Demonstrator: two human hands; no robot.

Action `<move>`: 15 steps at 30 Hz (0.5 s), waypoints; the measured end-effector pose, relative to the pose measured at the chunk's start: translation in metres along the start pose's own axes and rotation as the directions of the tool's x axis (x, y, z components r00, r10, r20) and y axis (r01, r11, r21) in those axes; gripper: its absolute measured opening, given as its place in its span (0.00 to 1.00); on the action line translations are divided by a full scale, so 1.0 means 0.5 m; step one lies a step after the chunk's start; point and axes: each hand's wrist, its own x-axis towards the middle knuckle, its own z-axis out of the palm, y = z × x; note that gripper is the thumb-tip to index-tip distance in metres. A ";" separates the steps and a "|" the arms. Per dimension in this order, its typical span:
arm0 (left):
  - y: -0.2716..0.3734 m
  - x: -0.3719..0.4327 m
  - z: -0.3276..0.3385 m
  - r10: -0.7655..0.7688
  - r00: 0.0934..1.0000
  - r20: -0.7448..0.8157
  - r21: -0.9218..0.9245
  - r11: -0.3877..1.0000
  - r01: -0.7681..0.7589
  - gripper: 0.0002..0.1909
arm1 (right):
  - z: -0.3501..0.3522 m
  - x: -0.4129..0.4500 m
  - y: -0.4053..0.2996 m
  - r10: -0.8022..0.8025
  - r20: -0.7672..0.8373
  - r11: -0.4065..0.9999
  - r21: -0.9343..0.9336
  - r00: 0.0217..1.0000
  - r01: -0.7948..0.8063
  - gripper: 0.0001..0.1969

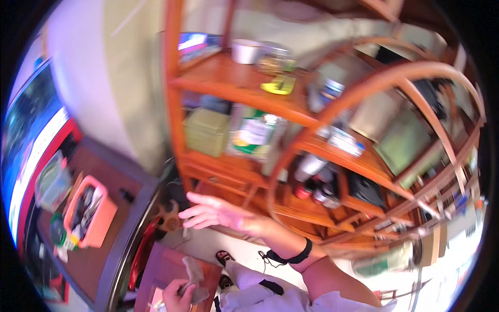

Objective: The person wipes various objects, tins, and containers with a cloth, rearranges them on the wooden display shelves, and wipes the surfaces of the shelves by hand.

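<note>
My right hand reaches forward with its fingers spread and nothing in it. It is in the air beside the wooden shelf unit, with a black band around the forearm. Low in the view, my left hand grips a grey cloth that hangs over its fingers. Below that hand is a reddish-brown wooden surface. The lower part of the left hand is cut off by the picture's edge.
An orange wooden shelf unit holds a white cup, a glass jar, a yellow item and a greenish box. A curved wooden frame stands at right. At left, a pink basket of utensils sits on a dark-edged table.
</note>
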 end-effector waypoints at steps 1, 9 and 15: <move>0.019 0.003 0.010 0.028 0.998 0.058 0.055 0.998 -0.031 0.08 | 0.025 -0.038 -0.042 -0.030 -0.028 0.996 -0.085 0.999 0.028 0.55; 0.038 0.003 0.076 0.211 0.943 0.257 0.073 0.969 -0.237 0.07 | 0.091 -0.362 -0.256 -0.382 -0.499 0.739 -0.670 0.778 -0.068 0.28; 0.091 0.000 0.115 0.223 0.928 0.300 0.090 0.961 -0.260 0.08 | 0.084 -0.443 -0.326 -0.574 -0.683 0.558 -0.730 0.453 -0.395 0.17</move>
